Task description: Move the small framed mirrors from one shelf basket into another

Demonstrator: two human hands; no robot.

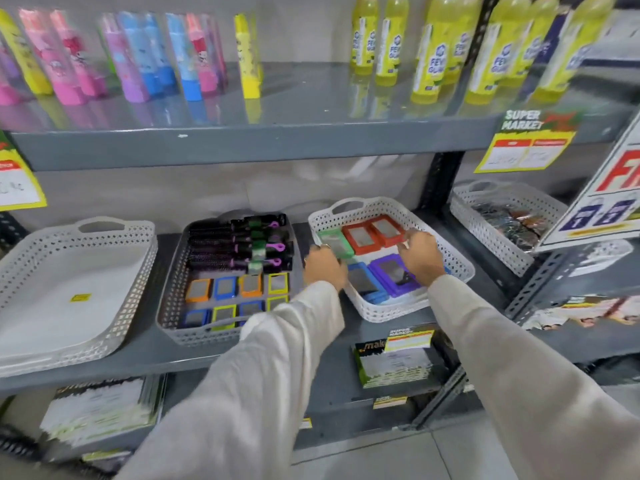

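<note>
The framed mirrors (360,239) lie flat in the white basket (460,261), red and green ones beyond the hands, blue and purple under them. The left hand (323,266) curls at the green mirror (334,241); whether its grip has closed cannot be told. The right hand (420,252) hovers, fingers spread, holding nothing. Best to pinch frames by their edges, then carry them left to the grey basket (169,299).

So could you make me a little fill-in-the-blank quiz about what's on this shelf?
1. Both hands reach into the ____ basket.
2. The left hand touches the ____ framed mirror.
3. The hairbrushes lie in the ____ basket.
4. The bottles on the top shelf, right, are ____.

Missing words: white; green; grey; yellow
</note>
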